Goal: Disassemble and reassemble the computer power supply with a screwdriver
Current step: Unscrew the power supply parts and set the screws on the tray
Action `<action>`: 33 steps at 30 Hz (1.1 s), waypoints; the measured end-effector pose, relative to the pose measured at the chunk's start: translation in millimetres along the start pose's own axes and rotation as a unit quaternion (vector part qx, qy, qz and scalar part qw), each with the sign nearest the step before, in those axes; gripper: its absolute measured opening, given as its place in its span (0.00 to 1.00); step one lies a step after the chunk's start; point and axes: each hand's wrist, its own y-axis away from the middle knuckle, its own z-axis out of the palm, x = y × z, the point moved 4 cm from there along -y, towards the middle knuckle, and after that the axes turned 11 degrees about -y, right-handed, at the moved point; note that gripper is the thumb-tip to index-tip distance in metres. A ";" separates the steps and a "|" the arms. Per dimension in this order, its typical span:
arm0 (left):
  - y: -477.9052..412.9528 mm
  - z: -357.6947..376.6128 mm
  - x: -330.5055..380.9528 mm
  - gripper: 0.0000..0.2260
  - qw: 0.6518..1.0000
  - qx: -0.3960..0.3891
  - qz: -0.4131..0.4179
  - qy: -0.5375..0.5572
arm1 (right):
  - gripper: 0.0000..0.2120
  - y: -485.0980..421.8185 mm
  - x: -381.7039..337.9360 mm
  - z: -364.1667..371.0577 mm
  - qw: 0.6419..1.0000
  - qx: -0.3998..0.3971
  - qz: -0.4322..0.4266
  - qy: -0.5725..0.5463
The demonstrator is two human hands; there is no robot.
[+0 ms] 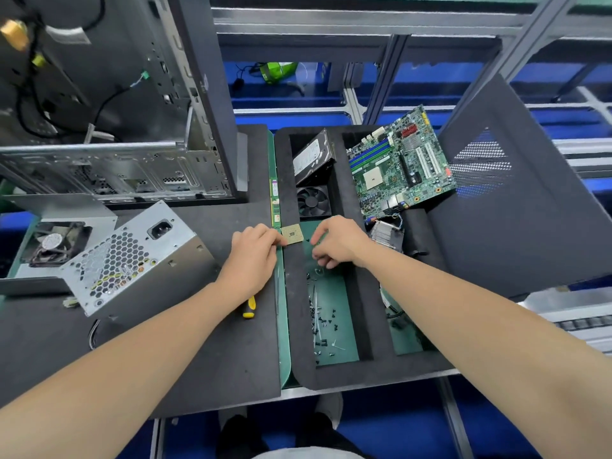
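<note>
While the left hand [253, 260] pinches the screwdriver [249, 307], its handle pokes out below. Right hand [337, 241], fingers curled, hovers over the screw tray [334, 326]; contents untellable. Bare mat lies below the power supply [132, 256], left.

We're at a dark foam-topped workbench [205, 342] with a green mat [283, 326] showing through the seam down its middle. Far side we see an aluminium extrusion frame [374, 94] with horizontal rails, blue floor [414, 432] below and behind it, plus a green bag [276, 71] lying back there. Lighting is even and bright, no windows or walls visible from where we look.
</note>
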 end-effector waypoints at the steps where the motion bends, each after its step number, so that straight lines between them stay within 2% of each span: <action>1: -0.3 -4.1 0.9 0.10 1.000 -0.010 0.001 -0.011 | 0.10 4.5 -2.4 -3.0 0.998 -0.009 0.001 -0.058; 4: -1.8 -19.9 4.7 0.08 1.000 -0.019 0.010 0.000 | 0.10 18.4 -13.2 -6.7 0.981 -0.052 0.003 -0.184; 10: -4.2 -57.5 9.8 0.04 0.989 0.012 -0.003 0.144 | 0.14 44.1 -40.5 -6.1 0.944 -0.099 -0.022 -0.314; 13: -4.1 -76.1 11.1 0.02 0.987 0.039 0.008 0.156 | 0.13 54.6 -57.8 -4.2 0.940 -0.094 -0.056 -0.323; 16: -3.2 -98.7 9.2 0.05 0.983 0.094 0.021 0.155 | 0.13 60.9 -75.7 -1.2 0.938 -0.070 -0.089 -0.326; 22: 3.0 -135.0 2.7 0.03 0.982 0.156 0.070 0.082 | 0.13 71.9 -106.7 18.4 0.932 -0.054 -0.122 -0.338; 28: 13.9 -159.0 -19.1 0.03 0.976 0.160 0.079 0.125 | 0.11 79.6 -126.3 35.4 0.925 -0.089 -0.131 -0.345; 33: 14.2 -174.3 -39.7 0.01 0.968 0.095 0.061 0.225 | 0.12 82.8 -139.4 47.9 0.909 -0.151 -0.104 -0.374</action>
